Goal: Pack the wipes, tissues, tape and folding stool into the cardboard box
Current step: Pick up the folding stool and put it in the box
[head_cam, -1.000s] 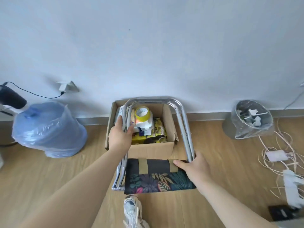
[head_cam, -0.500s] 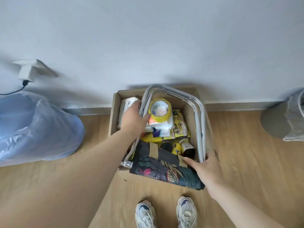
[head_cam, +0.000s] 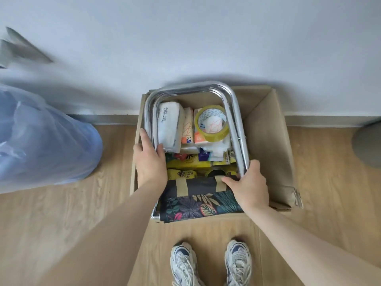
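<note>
Chrome tubing is what we grip: left hand (head_cam: 151, 162) fingers (head_cam: 144, 139) closed around the left leg, right hand (head_cam: 250, 182) clamped on the right leg at the seat, steadying the folding stool (head_cam: 198, 195) inside the cardboard box (head_cam: 268, 141). Folded flat, floral fabric seat nearest us, it frames tape (head_cam: 212, 122) and tissues (head_cam: 168, 126).

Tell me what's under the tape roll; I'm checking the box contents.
The tape roll lies on white-and-orange tissue packs, inside the folding stool frame. Yellow packets lie nearer. Anything deeper is covered.
</note>
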